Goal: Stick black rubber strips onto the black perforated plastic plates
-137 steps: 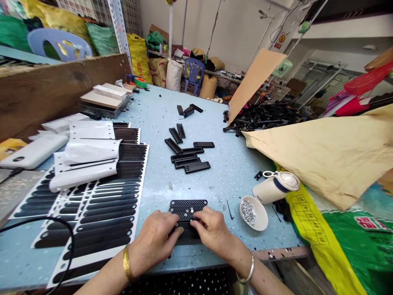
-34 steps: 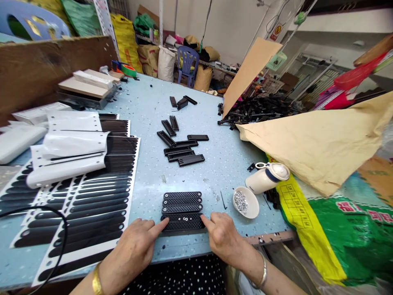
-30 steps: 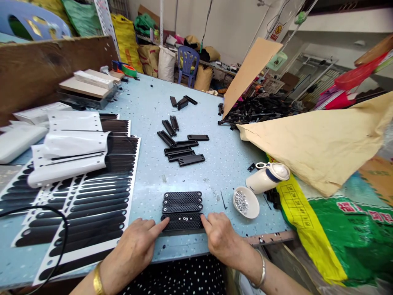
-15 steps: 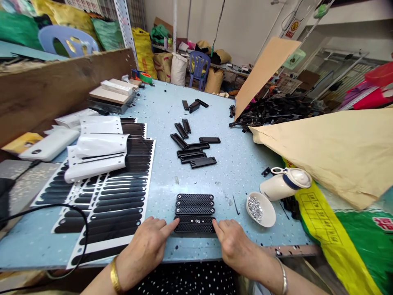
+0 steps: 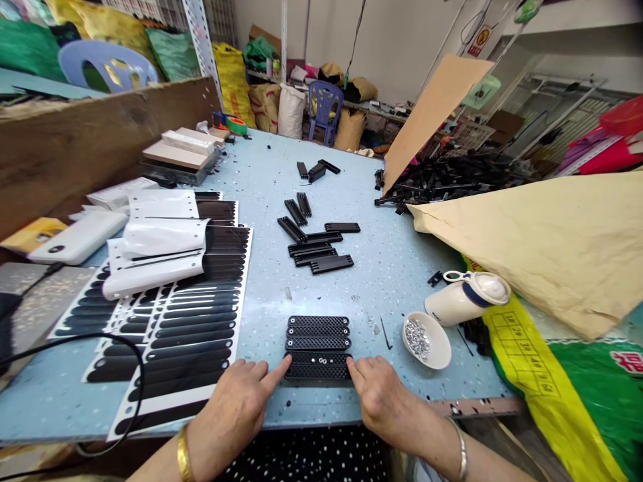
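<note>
Several black textured plastic strips (image 5: 317,331) with rounded ends lie stacked row by row at the table's front. On the black strip (image 5: 304,359) between my hands sit several tiny silver pieces (image 5: 322,361), some ring-like. My left hand (image 5: 241,395) has its index fingertip on the strip's left end, the other fingers curled in. At the right end, the index fingertip of my right hand (image 5: 376,388) touches the same strip, its remaining fingers folded. Both thumbs are mostly hidden. A white bowl (image 5: 441,348) of small silver pieces (image 5: 416,339) stands to the right.
Loose black plastic parts (image 5: 331,264) lie mid-table. Sheets of black strips (image 5: 201,321) cover the left side, with a cable (image 5: 120,338) across them. On the right are a white lidded cup (image 5: 455,301), brown paper (image 5: 532,234) and a heap of black parts (image 5: 447,181).
The view has shifted very slightly. Both index fingertips stay at the two ends of the black strip; nothing else has visibly moved.
</note>
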Tool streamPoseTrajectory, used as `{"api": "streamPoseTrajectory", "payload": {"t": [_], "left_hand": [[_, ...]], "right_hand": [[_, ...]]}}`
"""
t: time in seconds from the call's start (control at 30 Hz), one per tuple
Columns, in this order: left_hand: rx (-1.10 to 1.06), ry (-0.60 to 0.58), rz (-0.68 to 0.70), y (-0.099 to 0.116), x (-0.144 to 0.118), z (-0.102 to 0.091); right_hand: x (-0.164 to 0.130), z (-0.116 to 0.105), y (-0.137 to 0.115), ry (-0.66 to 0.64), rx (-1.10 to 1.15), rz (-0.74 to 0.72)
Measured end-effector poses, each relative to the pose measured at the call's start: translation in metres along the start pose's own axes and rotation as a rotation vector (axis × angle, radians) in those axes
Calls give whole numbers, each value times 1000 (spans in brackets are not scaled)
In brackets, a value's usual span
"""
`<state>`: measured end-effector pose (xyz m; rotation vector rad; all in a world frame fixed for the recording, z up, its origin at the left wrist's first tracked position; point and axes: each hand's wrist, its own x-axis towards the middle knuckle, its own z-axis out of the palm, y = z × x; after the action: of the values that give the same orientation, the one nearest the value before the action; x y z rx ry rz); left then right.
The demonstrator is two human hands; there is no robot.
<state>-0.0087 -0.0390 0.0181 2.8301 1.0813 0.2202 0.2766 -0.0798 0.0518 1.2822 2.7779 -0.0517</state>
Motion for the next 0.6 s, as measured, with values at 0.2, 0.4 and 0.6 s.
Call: {"api": "streamPoseTrajectory", "payload": {"t": [0.2, 0.4, 0.6], "left_hand": [[-41, -51, -17, 11, -5, 9], [50, -56, -21, 18, 0, 11], [-156, 85, -114, 27, -3, 16]], "right_hand": [[1, 4, 1, -5, -14, -5], [2, 2, 0, 22, 7, -6], [2, 6, -1, 55, -7, 0]]}}
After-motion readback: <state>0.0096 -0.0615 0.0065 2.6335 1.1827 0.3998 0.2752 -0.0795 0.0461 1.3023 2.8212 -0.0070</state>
